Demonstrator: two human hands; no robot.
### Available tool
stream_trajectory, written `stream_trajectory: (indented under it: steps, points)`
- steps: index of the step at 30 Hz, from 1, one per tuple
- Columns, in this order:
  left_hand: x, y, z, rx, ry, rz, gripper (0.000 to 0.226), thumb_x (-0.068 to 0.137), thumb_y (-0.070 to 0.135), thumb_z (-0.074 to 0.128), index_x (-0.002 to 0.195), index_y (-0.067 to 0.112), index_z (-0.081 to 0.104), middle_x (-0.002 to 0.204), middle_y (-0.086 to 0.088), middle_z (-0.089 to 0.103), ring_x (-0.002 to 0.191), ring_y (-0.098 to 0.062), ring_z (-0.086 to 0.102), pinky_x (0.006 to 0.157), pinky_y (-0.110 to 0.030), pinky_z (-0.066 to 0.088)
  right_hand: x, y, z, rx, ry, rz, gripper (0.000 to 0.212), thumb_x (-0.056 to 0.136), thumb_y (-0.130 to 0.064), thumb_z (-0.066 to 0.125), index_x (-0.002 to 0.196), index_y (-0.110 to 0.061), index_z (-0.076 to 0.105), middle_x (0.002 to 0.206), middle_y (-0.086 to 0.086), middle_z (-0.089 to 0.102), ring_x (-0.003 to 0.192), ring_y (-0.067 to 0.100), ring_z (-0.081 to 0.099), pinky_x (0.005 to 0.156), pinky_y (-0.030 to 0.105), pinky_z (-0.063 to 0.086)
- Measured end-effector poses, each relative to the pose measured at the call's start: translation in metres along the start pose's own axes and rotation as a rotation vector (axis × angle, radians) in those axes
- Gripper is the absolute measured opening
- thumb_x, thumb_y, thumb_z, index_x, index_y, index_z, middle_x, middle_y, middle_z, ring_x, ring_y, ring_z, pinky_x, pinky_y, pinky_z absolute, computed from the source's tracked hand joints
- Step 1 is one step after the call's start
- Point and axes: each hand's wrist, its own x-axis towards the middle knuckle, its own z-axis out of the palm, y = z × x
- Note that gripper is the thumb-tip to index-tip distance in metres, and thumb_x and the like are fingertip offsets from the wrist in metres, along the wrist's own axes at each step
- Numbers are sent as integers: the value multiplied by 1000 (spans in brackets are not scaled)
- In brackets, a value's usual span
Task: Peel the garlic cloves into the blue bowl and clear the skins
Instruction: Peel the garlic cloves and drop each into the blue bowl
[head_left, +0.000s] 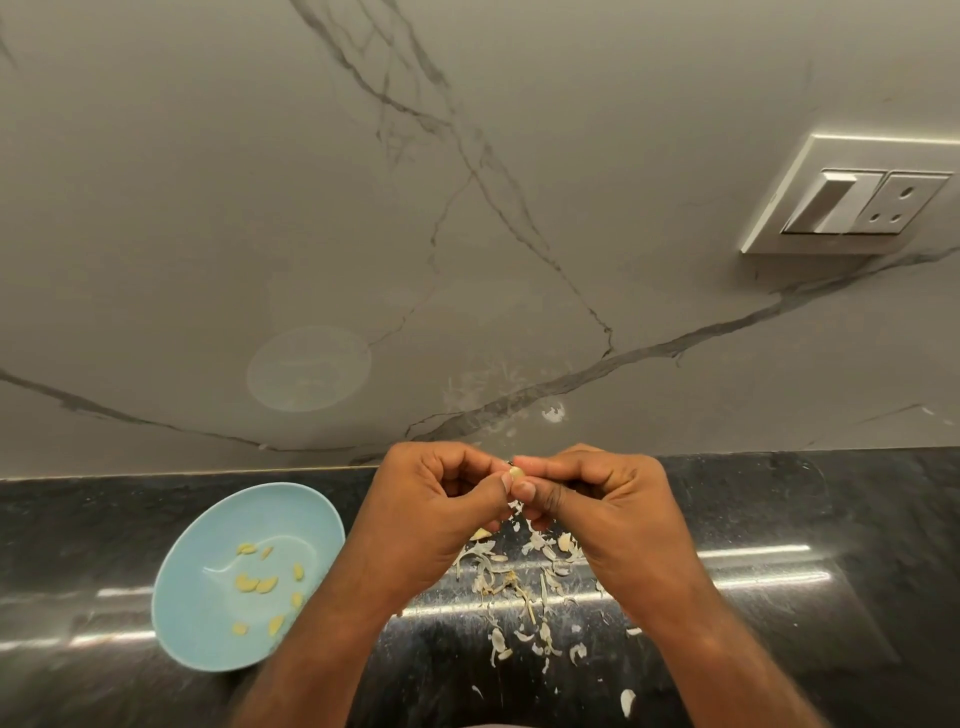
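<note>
A small pale garlic clove is pinched between the fingertips of my left hand and my right hand, held up above the black counter. Both hands have their fingers curled around it. The blue bowl sits on the counter to the left of my left forearm, with several peeled yellowish cloves inside. Papery garlic skins lie scattered on the counter below and between my hands, some hidden under them.
The glossy black counter runs to a grey marble backsplash behind my hands. A white switch and socket plate is on the wall at the upper right. Loose skin flakes lie near the front edge.
</note>
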Motion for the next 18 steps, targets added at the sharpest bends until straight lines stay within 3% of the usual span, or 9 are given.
stream_trajectory:
  steps: [7,12,18]
  points:
    - [-2,-3,6,-12,78,6,26,65,35,76,75,11,75,67,-5,73,59,-15,66,60,-24,57,-1,1,1,9,-5,15,22,70,-13,79,92,-7,80,76,13,73,64,19,68,61,23,56]
    - [-1,-6,6,4,84,-12,8,76,17,79,75,11,74,66,-4,72,60,-13,65,59,-21,54,-1,0,1,47,-18,28,22,70,-13,78,91,-7,80,75,15,74,65,21,69,61,26,58]
    - [0,-10,7,-15,124,-18,7,79,18,77,74,15,73,66,-5,70,61,-14,64,59,-23,53,-1,2,4,102,-21,52,17,75,-13,75,92,-14,80,80,16,76,71,23,72,66,29,59]
